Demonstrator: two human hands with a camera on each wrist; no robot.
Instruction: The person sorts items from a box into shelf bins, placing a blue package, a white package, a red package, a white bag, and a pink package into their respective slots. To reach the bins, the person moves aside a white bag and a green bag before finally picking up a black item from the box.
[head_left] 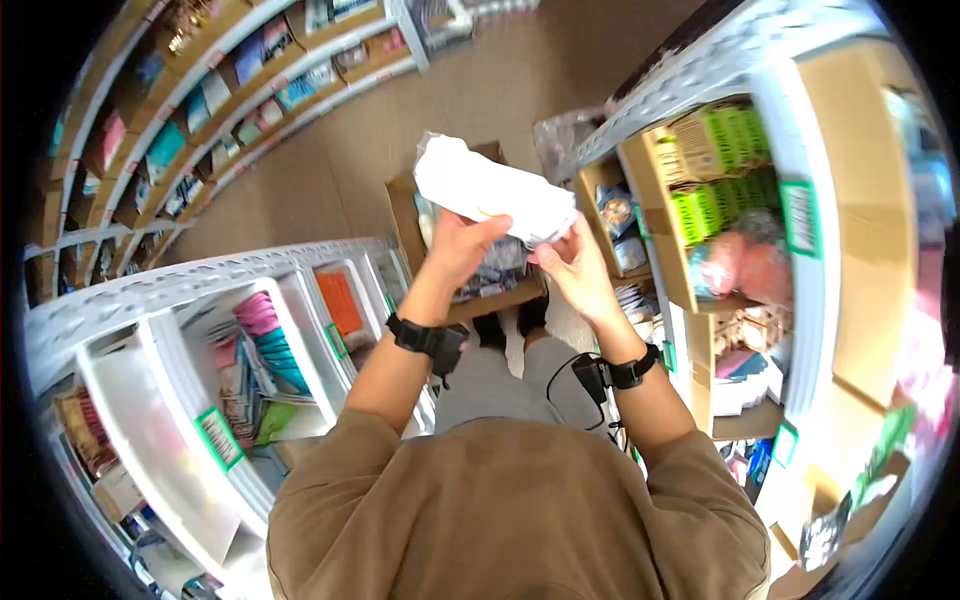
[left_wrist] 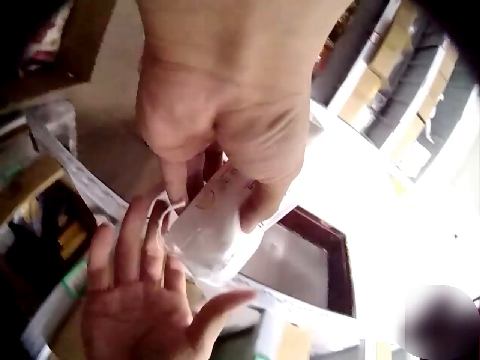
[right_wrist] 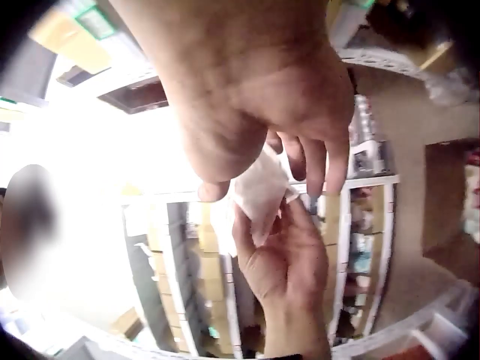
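A long white package (head_left: 490,190) in clear plastic wrap is held up at chest height, slanting down to the right in the head view. My left hand (head_left: 462,248) grips its near side, thumb lying along the top. Faint print shows on the white package (left_wrist: 217,225) in the left wrist view. My right hand (head_left: 582,278) is at the package's right end, fingertips right at the loose wrap. In the left wrist view the right hand (left_wrist: 142,311) has its palm up, fingers nearly straight and thumb spread away. The package's underside is hidden.
Below the package, an open cardboard box (head_left: 525,292) with bagged goods stands on the floor (head_left: 340,170) at the person's feet. White bins (head_left: 165,430) line the left, and a shelf with cardboard boxes (head_left: 860,230) the right. Another stocked shelf (head_left: 200,95) curves across the upper left.
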